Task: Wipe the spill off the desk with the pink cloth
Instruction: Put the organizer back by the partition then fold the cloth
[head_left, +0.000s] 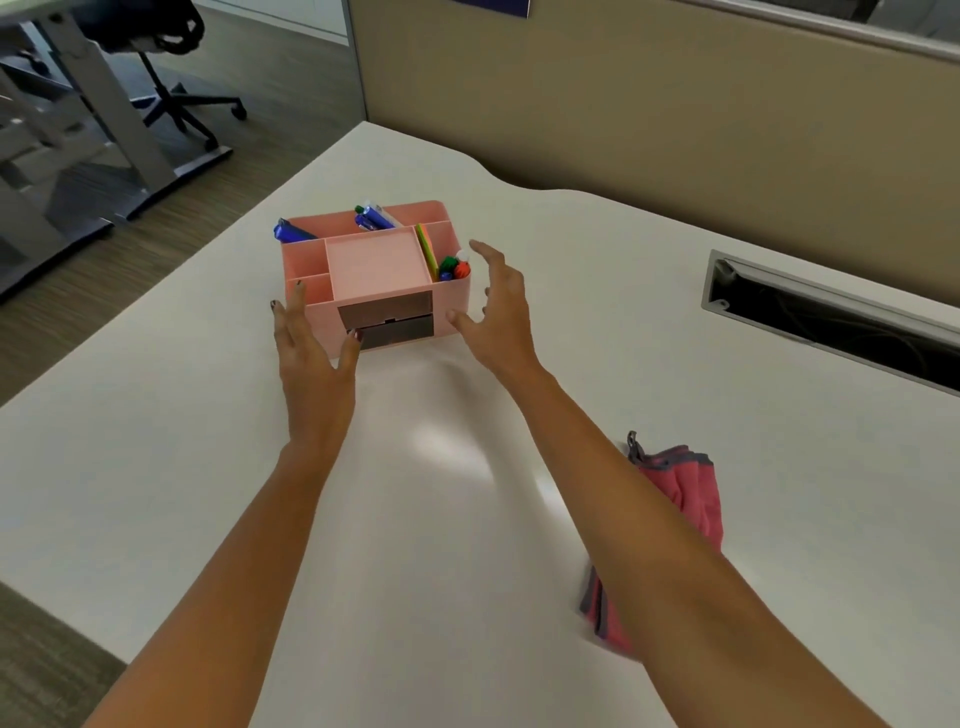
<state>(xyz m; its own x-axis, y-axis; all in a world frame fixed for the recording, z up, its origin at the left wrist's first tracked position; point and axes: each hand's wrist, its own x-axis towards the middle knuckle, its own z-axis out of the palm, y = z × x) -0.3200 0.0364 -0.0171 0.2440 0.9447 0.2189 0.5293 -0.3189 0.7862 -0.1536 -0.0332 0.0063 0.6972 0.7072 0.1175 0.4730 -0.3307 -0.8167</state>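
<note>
The pink cloth (691, 499) with a grey hem lies crumpled on the white desk (156, 441) at the right, partly hidden under my right forearm. Both arms reach forward to a pink desk organiser (374, 270). My left hand (311, 348) is open at its front left corner, fingers spread, fingertips touching or nearly touching it. My right hand (498, 306) is open beside its right end, holding nothing. A faint glossy patch (452, 447) shows on the desk between my arms; I cannot tell whether it is liquid or glare.
The organiser holds pens, markers and sticky notes, with two dark drawers in front. A cable slot (831, 322) is cut into the desk at the right. A tan partition (675, 104) backs the desk. An office chair (171, 78) and another desk's legs stand far left.
</note>
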